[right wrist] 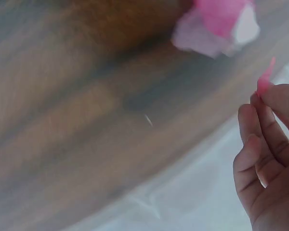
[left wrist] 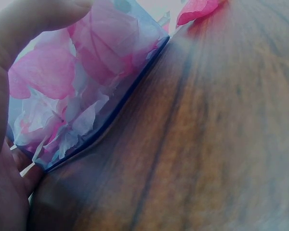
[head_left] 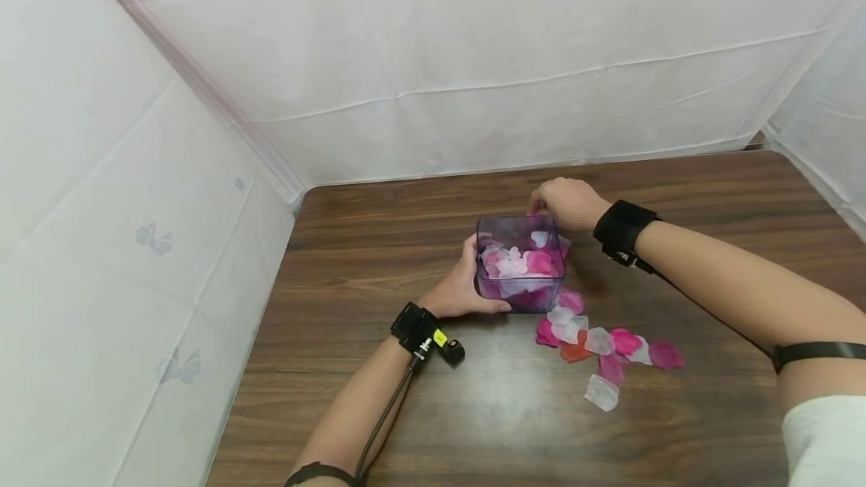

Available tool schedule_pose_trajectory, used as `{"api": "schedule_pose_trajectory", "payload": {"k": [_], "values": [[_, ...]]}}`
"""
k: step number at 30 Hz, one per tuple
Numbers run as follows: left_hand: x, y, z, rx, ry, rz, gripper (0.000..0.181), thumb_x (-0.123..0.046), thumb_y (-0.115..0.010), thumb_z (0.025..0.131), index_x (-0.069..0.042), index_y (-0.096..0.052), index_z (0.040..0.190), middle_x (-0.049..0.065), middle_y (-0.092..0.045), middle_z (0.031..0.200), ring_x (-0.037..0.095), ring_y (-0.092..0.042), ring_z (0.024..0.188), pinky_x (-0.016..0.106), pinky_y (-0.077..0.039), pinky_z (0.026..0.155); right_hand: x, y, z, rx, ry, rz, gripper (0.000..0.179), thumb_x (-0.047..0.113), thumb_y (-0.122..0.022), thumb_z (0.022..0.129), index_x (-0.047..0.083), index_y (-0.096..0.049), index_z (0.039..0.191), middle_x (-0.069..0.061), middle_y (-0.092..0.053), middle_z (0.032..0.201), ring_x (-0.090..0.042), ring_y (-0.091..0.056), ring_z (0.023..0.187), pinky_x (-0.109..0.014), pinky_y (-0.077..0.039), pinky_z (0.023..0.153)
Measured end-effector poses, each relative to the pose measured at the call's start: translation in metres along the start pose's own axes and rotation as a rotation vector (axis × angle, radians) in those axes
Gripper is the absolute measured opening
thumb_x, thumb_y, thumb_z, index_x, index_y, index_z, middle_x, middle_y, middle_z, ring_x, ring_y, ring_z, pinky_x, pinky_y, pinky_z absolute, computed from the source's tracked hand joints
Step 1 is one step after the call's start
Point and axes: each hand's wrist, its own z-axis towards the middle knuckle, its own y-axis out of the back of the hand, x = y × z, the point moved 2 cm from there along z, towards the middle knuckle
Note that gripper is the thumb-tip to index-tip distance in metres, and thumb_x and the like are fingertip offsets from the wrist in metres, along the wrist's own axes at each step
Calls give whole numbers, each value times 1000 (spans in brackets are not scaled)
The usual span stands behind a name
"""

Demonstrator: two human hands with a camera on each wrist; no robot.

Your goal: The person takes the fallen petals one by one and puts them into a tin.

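Observation:
A clear purple square box (head_left: 501, 228) stands on the table, holding pink and white artificial petals (head_left: 512, 265). My left hand (head_left: 462, 288) grips its left side, thumb along the near wall; the left wrist view shows the petals (left wrist: 43, 72) through the plastic. Beyond the box's far right corner is my right hand (head_left: 571, 203). In the right wrist view that hand (right wrist: 269, 139) pinches a pink petal (right wrist: 265, 82) between thumb and index finger. A few petals (right wrist: 221, 19) appear farther off in that view, blurred.
Loose petals in pink, white and red (head_left: 600, 340) lie scattered on the brown wooden table (head_left: 352, 261), to the right of the box and nearer to me. A single white petal (head_left: 602, 393) lies closest. White sheeting (head_left: 433, 58) hangs behind the table and along its left side.

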Motion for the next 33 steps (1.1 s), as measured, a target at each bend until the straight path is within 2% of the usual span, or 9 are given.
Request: {"api": "schedule_pose_trajectory", "payload": {"k": [4,9,14,20,23,25,33], "values": [[3,2,2,-7,-2,-6,121,-13,-95,67,-30,-9,151,2,-33,146,13,-39,134,36,-32,115,9,28,-11,-113,20,-16,2,14,-73,93,13,-76,93,-1,-69,89,-20,-66,82,-42,-54,69],[7,5,3,-9,-2,-5,120,-13,-95,67,-32,-10,150,0,-35,144,12,-39,133,36,-32,114,30,60,-28,-265,112,-70,7,10,-77,90,9,-76,96,-4,-70,89,-21,-65,78,-41,-54,66],[7,10,4,-8,-9,-1,119,-13,-95,67,-27,-10,150,4,-36,145,16,-40,133,38,-32,115,56,76,-44,-365,206,-94,13,9,-80,86,7,-76,98,-6,-68,88,-19,-62,74,-38,-53,62],[3,14,4,0,15,1,117,-15,-94,69,-20,-11,151,5,-36,145,15,-40,134,36,-32,114,84,59,-60,-314,285,-27,19,5,-82,83,8,-75,99,-4,-69,92,-15,-64,76,-36,-55,66],[3,13,5,4,19,5,117,-15,-94,69,-18,-10,151,6,-34,146,16,-40,134,37,-33,114,88,48,-66,-288,312,-21,22,4,-83,81,9,-74,99,-3,-68,92,-13,-63,74,-33,-55,65],[8,12,6,0,9,10,117,-16,-94,68,-21,-11,150,4,-34,146,15,-40,134,37,-33,114,89,44,-67,-281,321,-22,22,5,-84,80,10,-74,99,-2,-67,91,-13,-62,73,-31,-55,64],[8,14,9,2,-16,13,118,-15,-95,68,-22,-10,150,4,-36,146,16,-41,134,37,-34,113,89,47,-71,-274,253,10,20,5,-83,81,9,-75,99,-3,-67,93,-12,-60,70,-31,-53,62]]}}
